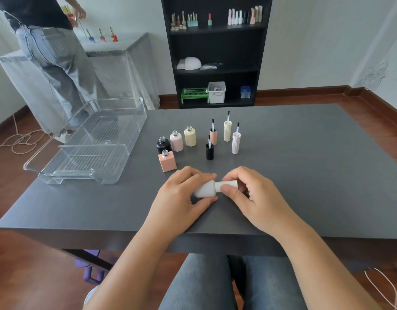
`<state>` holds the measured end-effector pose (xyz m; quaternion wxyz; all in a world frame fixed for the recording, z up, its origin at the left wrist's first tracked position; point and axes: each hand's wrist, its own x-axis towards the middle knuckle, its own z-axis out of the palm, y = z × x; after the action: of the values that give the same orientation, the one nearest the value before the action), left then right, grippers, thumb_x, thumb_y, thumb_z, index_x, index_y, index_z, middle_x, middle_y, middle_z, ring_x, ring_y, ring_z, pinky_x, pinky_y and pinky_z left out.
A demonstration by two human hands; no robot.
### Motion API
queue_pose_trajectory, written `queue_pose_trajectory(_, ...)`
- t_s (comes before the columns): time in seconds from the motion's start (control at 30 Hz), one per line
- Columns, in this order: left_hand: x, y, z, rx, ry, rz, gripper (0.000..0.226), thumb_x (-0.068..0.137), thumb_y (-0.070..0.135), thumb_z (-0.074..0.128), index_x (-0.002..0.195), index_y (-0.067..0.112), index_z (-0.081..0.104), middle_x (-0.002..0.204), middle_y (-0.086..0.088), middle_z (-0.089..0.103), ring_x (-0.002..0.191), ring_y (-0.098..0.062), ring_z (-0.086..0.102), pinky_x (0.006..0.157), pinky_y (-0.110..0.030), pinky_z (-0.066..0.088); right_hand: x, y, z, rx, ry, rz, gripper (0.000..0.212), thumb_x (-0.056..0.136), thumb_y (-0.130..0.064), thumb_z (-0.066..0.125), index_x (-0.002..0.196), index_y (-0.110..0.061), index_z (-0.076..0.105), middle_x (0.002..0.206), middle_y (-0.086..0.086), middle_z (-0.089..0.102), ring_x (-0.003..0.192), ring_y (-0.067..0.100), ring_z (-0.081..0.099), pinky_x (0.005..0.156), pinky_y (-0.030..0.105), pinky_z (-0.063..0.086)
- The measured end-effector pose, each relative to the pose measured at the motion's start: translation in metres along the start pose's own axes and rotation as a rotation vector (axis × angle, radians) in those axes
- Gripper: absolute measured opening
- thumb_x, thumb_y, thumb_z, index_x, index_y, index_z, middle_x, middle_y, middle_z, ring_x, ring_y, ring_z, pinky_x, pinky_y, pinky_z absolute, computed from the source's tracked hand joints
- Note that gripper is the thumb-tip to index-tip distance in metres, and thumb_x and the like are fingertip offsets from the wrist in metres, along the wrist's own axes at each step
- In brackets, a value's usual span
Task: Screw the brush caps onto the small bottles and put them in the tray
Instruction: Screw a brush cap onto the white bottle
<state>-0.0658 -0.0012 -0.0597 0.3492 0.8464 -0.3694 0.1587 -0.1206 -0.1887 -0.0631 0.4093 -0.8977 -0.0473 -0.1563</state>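
My left hand (182,193) grips a white bottle (205,189) lying sideways just above the grey table (305,175). My right hand (249,193) pinches the white cap (226,185) that sits on the bottle's neck. Behind them stand several open bottles: peach square (167,161), black (163,145), pale pink (176,141), cream (190,136). Several brush caps stand upside down with brushes up: black (209,151), peach (213,136), cream (227,130), pale pink (236,142). The clear plastic tray (90,144) sits at the table's left with nothing in it.
A person in jeans (52,52) stands at a covered table at the back left. A black shelf unit (215,52) with bottles and bins stands behind the table. Cables lie on the wooden floor at left and lower right.
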Motion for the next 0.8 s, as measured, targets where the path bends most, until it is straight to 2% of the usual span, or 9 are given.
queue_pose_trajectory(0.17,0.002,-0.001,0.000,-0.004,-0.022,-0.023,0.036,0.075,0.027,0.081,0.110,0.028,0.070,0.089,0.006,0.054,0.078,-0.015,0.055,0.061,-0.032,0.050,0.002,-0.006,0.004,0.003,0.049,0.038,0.009,0.093,-0.026,0.059,0.086,-0.021,0.060,0.059,-0.009,0.046,0.060,0.005,0.046,0.053,0.014,0.033)
queue_pose_trajectory(0.27,0.000,-0.002,-0.002,-0.020,0.007,-0.041,0.036,0.074,0.026,0.082,0.108,0.029,0.070,0.088,0.008,0.054,0.078,-0.014,0.055,0.063,-0.031,0.050,0.005,-0.011,0.010,0.034,0.038,0.075,0.010,0.093,-0.025,0.058,0.083,-0.021,0.057,0.054,-0.011,0.049,0.056,0.000,0.048,0.050,0.011,0.034)
queue_pose_trajectory(0.33,0.000,-0.003,-0.002,-0.025,0.045,-0.045,0.037,0.073,0.024,0.083,0.107,0.028,0.071,0.088,0.008,0.056,0.078,-0.016,0.056,0.067,-0.033,0.050,0.006,-0.012,0.013,0.061,0.053,0.095,0.012,0.094,-0.027,0.057,0.083,-0.021,0.059,0.056,-0.021,0.054,0.053,0.001,0.047,0.050,0.011,0.035)
queue_pose_trajectory(0.43,0.002,-0.004,-0.004,-0.126,0.157,-0.093,0.041,0.069,0.021,0.086,0.106,0.027,0.072,0.089,0.009,0.060,0.079,-0.010,0.059,0.072,-0.027,0.051,0.006,-0.018,0.019,0.357,0.129,0.152,0.023,0.096,-0.041,0.049,0.084,-0.027,0.062,0.052,-0.013,0.050,0.050,0.004,0.041,0.049,0.013,0.033)
queue_pose_trajectory(0.53,0.001,-0.012,-0.014,-0.280,0.308,-0.250,0.043,0.068,0.018,0.086,0.106,0.032,0.072,0.096,0.013,0.066,0.084,-0.008,0.064,0.071,-0.013,0.050,0.013,-0.018,0.021,0.622,0.149,0.259,0.030,0.094,-0.048,0.040,0.101,-0.034,0.066,0.064,-0.006,0.060,0.059,0.007,0.051,0.058,0.015,0.042)
queue_pose_trajectory(0.6,-0.002,-0.022,-0.026,-0.328,0.383,-0.358,0.042,0.071,0.017,0.084,0.103,0.041,0.070,0.099,0.014,0.065,0.085,-0.006,0.066,0.070,-0.009,0.049,0.021,-0.012,0.021,0.556,0.131,0.335,0.026,0.096,-0.041,0.047,0.116,-0.033,0.061,0.068,-0.008,0.065,0.059,0.001,0.056,0.062,0.017,0.045)
queue_pose_trajectory(0.67,-0.006,-0.034,-0.039,-0.316,0.431,-0.474,0.042,0.074,0.022,0.083,0.098,0.052,0.066,0.100,0.015,0.061,0.082,0.000,0.066,0.069,-0.007,0.047,0.033,-0.007,0.021,0.414,0.082,0.370,0.034,0.093,-0.031,0.055,0.127,-0.031,0.054,0.071,-0.009,0.067,0.060,-0.002,0.058,0.067,0.021,0.045)
queue_pose_trajectory(0.73,-0.008,-0.043,-0.048,-0.259,0.407,-0.611,0.036,0.073,0.032,0.082,0.092,0.056,0.063,0.096,0.016,0.059,0.074,0.005,0.064,0.068,-0.010,0.044,0.046,-0.005,0.023,0.292,0.046,0.376,0.047,0.089,-0.028,0.059,0.135,-0.026,0.049,0.073,-0.006,0.068,0.067,0.001,0.062,0.070,0.023,0.044)
queue_pose_trajectory(0.8,-0.009,-0.048,-0.052,-0.168,0.353,-0.691,0.027,0.073,0.041,0.079,0.090,0.053,0.061,0.092,0.018,0.061,0.069,0.006,0.061,0.064,-0.014,0.040,0.060,-0.005,0.026,0.222,0.040,0.377,0.052,0.086,-0.028,0.062,0.136,-0.023,0.049,0.073,-0.003,0.069,0.071,0.005,0.063,0.067,0.022,0.043)
